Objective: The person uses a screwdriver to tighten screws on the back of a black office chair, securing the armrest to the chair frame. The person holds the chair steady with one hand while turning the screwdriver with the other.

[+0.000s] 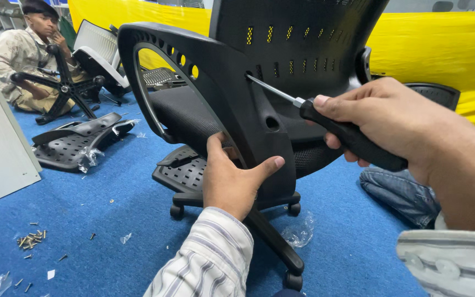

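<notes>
A black office chair (298, 49) with a mesh back stands on its wheeled base right in front of me. My left hand (233, 179) grips the lower part of its black plastic armrest (204, 60). In my right hand (391, 118) is a black-handled screwdriver (325, 121). Its metal shaft runs up and left, and the tip sits in a hole in the armrest bracket. A second hole shows just below it.
Loose screws (30, 240) lie on the blue carpet at lower left. A black chair seat pan (75, 142) lies to the left. A person (26, 55) sits at the back left with a chair base. Yellow sheeting (441, 49) hangs behind. Plastic wrap (299, 234) lies by the wheels.
</notes>
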